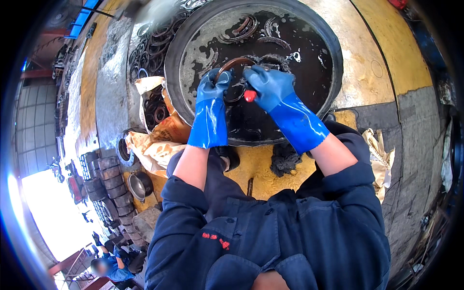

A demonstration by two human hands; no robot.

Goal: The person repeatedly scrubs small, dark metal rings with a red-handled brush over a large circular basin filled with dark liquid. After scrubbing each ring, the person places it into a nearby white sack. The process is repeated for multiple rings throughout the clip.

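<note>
A brown rubber ring (235, 62) sits near the top middle of the frame, held up just over a big round pan (323, 29) full of black oily liquid. The left hand (214, 83), in a blue glove, has its grip closed around the left side of the ring. The right hand (267, 83), also in a blue glove, has its grip closed on a small tool with a red handle (249, 95), and it presses close against the ring. It looks like the ring is being scrubbed clean over the pan. The next move likely needs a slow turn of the ring so a dirty part comes round to the tool. More dark rings (246, 26) lie in the pan, and a pile of rings (151, 46) sits to its upper left. A paper sack (153, 147) lies at the left, on the yellow floor (374, 72).
</note>
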